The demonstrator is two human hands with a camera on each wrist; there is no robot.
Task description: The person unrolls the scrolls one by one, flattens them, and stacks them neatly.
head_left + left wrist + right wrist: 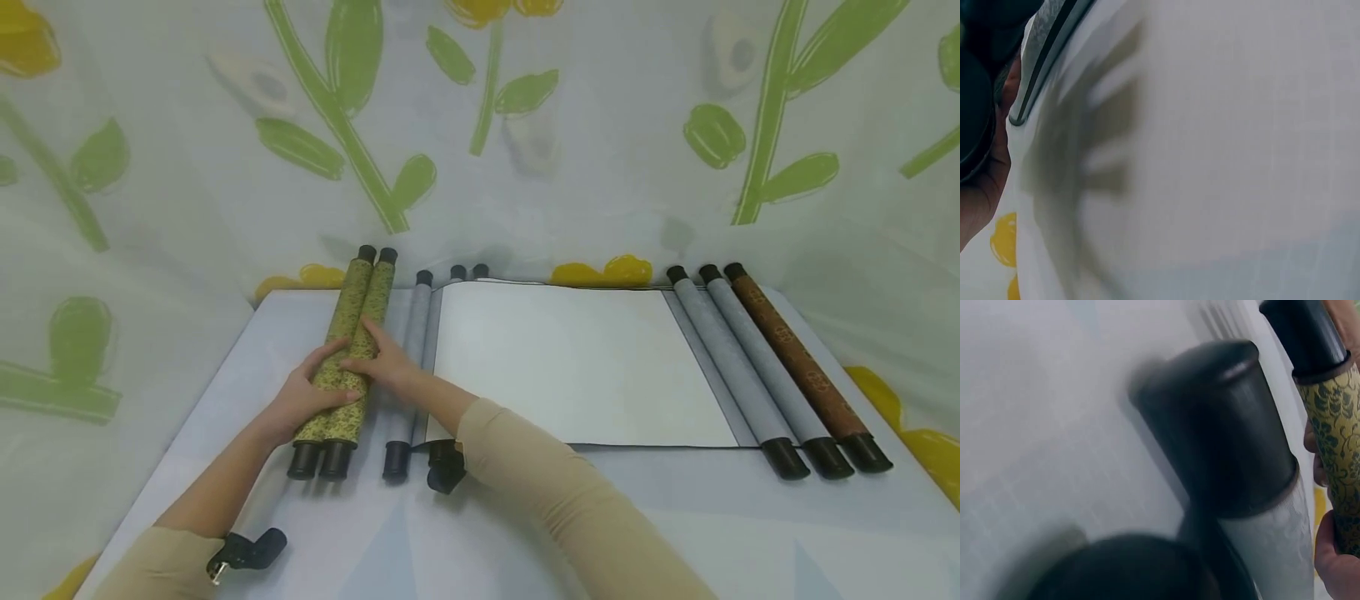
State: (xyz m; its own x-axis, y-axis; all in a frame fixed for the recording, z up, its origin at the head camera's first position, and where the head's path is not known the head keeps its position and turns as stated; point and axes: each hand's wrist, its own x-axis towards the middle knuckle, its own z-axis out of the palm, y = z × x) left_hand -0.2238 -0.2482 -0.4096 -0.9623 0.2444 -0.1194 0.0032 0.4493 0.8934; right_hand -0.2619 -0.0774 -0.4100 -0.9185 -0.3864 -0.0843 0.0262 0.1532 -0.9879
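Observation:
Two yellow scroll rolls (378, 296) with a dark floral pattern and black end knobs lie side by side at the table's left. My left hand (300, 404) grips them near the lower end, its thumb across the front. Higher up, my right hand (390, 362) holds the right-hand roll from its right side. Dark knobs (974, 112) and part of the left hand (979, 203) fill the left wrist view's left edge, with finger shadows on the table. At the right wrist view's edge, fingers hold the patterned roll (1338, 434); whether one scroll joins both rolls, I cannot tell.
A grey roll (415, 333) lies just right of the yellow ones. Beside it a scroll with a blank white sheet (562, 367) is spread out. Two grey rolls (723, 358) and a brown roll (798, 358) line the right side. Patterned cloth (600, 167) hangs behind the table.

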